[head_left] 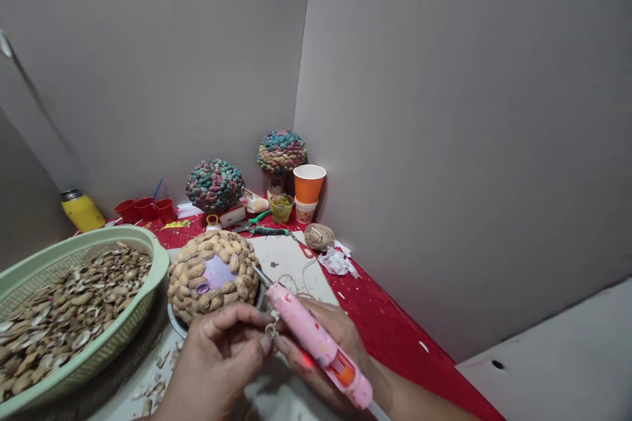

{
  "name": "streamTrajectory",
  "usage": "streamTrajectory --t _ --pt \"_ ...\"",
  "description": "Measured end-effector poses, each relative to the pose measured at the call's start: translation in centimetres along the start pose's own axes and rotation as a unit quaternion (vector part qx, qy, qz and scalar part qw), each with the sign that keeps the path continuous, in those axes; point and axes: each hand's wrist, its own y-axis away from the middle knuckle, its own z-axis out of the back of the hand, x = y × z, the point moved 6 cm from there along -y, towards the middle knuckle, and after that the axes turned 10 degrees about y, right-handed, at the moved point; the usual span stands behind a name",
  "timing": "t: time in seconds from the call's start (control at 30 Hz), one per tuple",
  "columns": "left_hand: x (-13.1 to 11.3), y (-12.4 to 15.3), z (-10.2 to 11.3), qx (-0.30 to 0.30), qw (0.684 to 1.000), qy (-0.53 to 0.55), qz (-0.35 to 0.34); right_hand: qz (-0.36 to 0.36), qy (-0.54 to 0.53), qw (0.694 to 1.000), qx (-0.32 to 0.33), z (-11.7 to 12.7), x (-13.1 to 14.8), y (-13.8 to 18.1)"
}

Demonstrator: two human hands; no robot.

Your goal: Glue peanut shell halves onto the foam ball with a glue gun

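Note:
My left hand (222, 352) is closed in a pinch on a small loop of twine (270, 329), with thumb and index finger together. My right hand (348, 329) holds a pink hot glue gun (309, 332), its metal nozzle pointing up and left. The right fingertips also meet the twine beside the left thumb. Just beyond the hands, a ball covered with peanut shells (212, 306) rests in a bowl (176, 323). A purple balloon (218, 272) shows through a gap in its shells. A strand trails toward a ball of twine (318, 237) behind.
At left stands a green basket (160, 253) of peanut shells. Behind are two painted shell balls (215, 185), paper cups (309, 185), red cups (145, 209), pliers (264, 231), red-handled scissors (303, 248) and a yellow jar (82, 212). Grey partitions (444, 145) enclose the table.

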Motion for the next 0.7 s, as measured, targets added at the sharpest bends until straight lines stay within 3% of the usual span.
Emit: streamTrajectory --t 0.33,0.53,0.7 --pt "0.38 -0.25 0.26 0.003 1.0 0.013 0.012 -0.017 -0.007 1.0 -0.002 -0.07 0.01 -0.14" --pt "0.74 -0.17 0.43 -0.002 1.0 0.005 0.011 0.024 -0.04 0.999 -0.028 -0.25 0.05 -0.12" --pt "0.84 -0.55 0.45 -0.007 1.0 0.021 0.015 -0.049 -0.055 0.997 0.007 -0.38 -0.65 -0.06"
